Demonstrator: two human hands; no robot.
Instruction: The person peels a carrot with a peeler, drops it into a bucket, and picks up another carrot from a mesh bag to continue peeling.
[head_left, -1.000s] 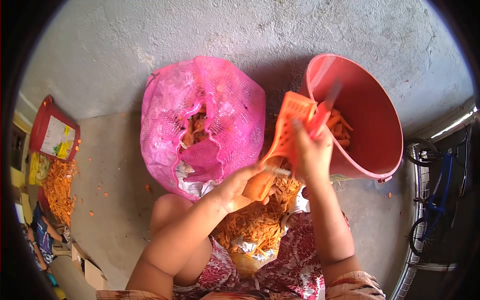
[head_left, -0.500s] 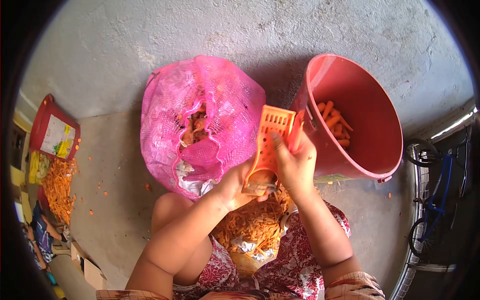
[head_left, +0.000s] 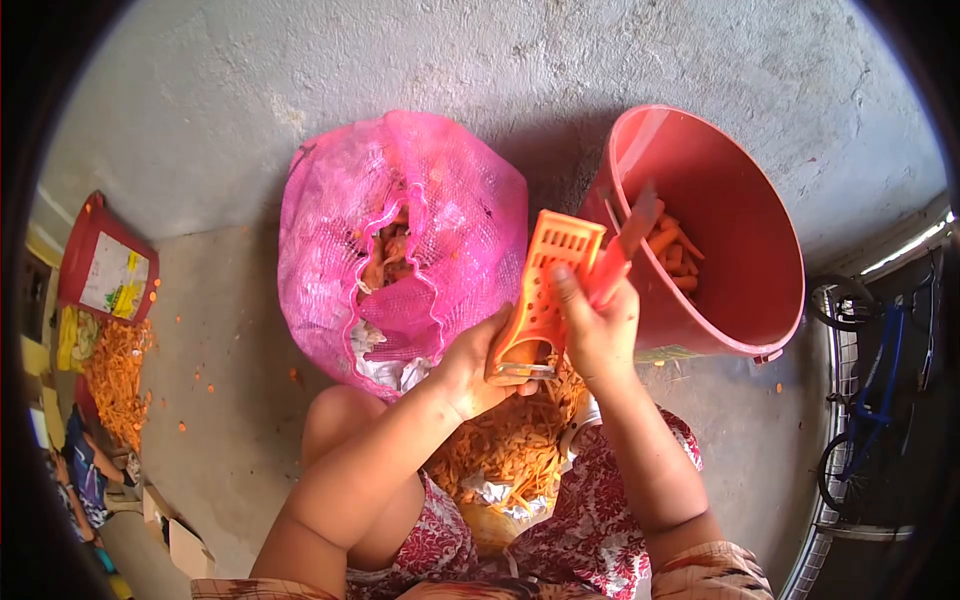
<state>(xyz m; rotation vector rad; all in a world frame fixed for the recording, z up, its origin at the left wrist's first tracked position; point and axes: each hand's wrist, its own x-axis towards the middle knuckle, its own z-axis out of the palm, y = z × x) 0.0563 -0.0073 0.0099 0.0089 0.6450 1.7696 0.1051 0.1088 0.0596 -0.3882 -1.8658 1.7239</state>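
Note:
An orange peeler (head_left: 545,285) with slots and round holes is held over the lap, its wide bladed end low. My left hand (head_left: 475,370) is closed around its lower end, where a carrot (head_left: 522,355) shows behind the frame. In my right hand (head_left: 603,325) is a knife (head_left: 622,250) with a red-orange handle, its blade pointing up toward the bucket, and the right thumb presses on the peeler's face. Below the hands lies a heap of carrot peelings (head_left: 510,445).
A pink mesh sack (head_left: 465,200) of carrots stands at the left. At the right a red bucket (head_left: 740,250) holds peeled carrots (head_left: 675,245). Farther left are another red bucket (head_left: 105,265), more peelings (head_left: 118,380) and a person (head_left: 85,455). A blue bicycle (head_left: 875,400) stands far right.
The peeler has tilted slightly to the right and the right hand has moved a little. The knife blade now shows more clearly, pointing up and right.

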